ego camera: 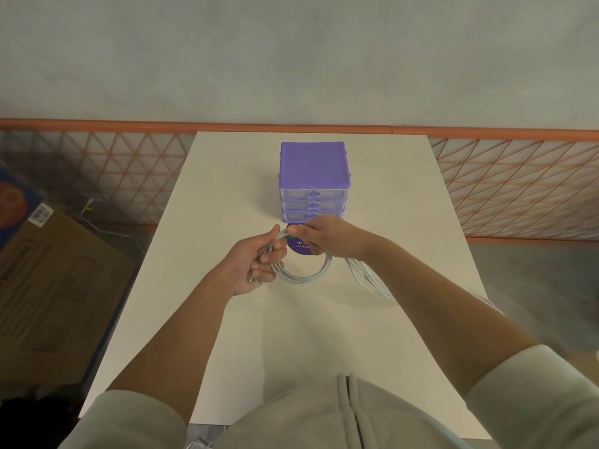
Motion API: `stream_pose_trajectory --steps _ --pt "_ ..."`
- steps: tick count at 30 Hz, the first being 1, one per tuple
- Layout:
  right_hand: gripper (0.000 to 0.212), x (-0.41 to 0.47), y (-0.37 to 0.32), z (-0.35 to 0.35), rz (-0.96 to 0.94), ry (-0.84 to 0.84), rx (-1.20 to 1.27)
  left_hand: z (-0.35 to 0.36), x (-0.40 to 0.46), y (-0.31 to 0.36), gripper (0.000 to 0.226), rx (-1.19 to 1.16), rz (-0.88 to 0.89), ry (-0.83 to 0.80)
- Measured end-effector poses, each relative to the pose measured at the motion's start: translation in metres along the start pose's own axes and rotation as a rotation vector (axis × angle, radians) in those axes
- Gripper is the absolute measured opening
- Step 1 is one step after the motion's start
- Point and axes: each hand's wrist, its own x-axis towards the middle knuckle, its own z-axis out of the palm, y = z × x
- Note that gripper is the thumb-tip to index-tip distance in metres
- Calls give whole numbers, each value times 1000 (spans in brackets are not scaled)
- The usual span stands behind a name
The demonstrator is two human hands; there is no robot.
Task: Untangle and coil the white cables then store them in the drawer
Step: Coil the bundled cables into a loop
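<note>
Purple round label [303, 247]: "keep out", "clean" (upside down, partly hidden); cardboard box [55, 280] print illegible.

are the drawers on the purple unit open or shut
Shut: all three drawers sit flush in the unit.

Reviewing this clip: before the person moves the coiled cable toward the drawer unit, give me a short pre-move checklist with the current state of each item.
1. Coil held: ok. The left hand grips the white cable coil on its left side.
2. Coil top secured: ok. The right hand pinches the strands at the top of the loop.
3. All cable coiled: not ok. Loose strands trail under the right forearm toward the table's right edge.
4. Drawer open to receive: not ok. All three drawers of the purple drawer unit look shut.
5. Path clear: cannot tell. A purple round label lies in front of the unit, partly hidden by the hands.
</note>
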Motion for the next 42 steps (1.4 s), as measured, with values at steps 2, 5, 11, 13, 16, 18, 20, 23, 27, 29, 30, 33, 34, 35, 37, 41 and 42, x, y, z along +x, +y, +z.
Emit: stream_pose_trajectory --steps 2,5,11,13,16,18,20,23,27,29,30,33,34,35,37,41,42 --pt "55 -1 1 -1 13 0 -21 -1 -1 2 41 164 20 34" --pt "50 -5 2 0 24 -27 -54 -2 -1 8 47 581 106 112" --pt "48 -5 2 4 41 -34 -37 -13 10 16 51 1112 216 358" --pt "50 -7 2 2 27 -54 -55 -16 12 16 55 1177 234 370" --pt "51 -11 1 0 13 -82 -50 -11 11 19 54 1123 233 367" --pt "50 -12 0 -1 2 -92 -33 -8 11 22 48 925 202 306" --pt "49 -12 0 -3 -17 -105 -16 -5 9 24 50 779 148 257" --pt "47 -11 1 -6 -10 -98 -35 -6 10 25 51 556 71 224" --pt "42 -1 7 -6 21 14 -284 -3 7 29 41 485 5 135" --pt "37 0 8 -6 27 52 -466 3 4 33 40 574 -20 162" --pt "36 1 9 -5 26 68 -538 8 2 35 40 620 -33 194" --pt "43 5 9 -2 82 126 -512 17 1 39 44 959 -48 295" --pt "43 6 9 0 106 136 -496 21 0 40 45 1095 -68 319" --pt "41 8 11 2 117 137 -514 24 0 40 45 1208 -99 346" --pt "39 10 14 4 139 152 -533 30 0 41 43 1344 -161 410" --pt "41 10 18 1 153 168 -467 35 -1 41 38 1317 -190 408" --pt "40 10 18 1 156 158 -467 34 0 41 34 1247 -167 404"
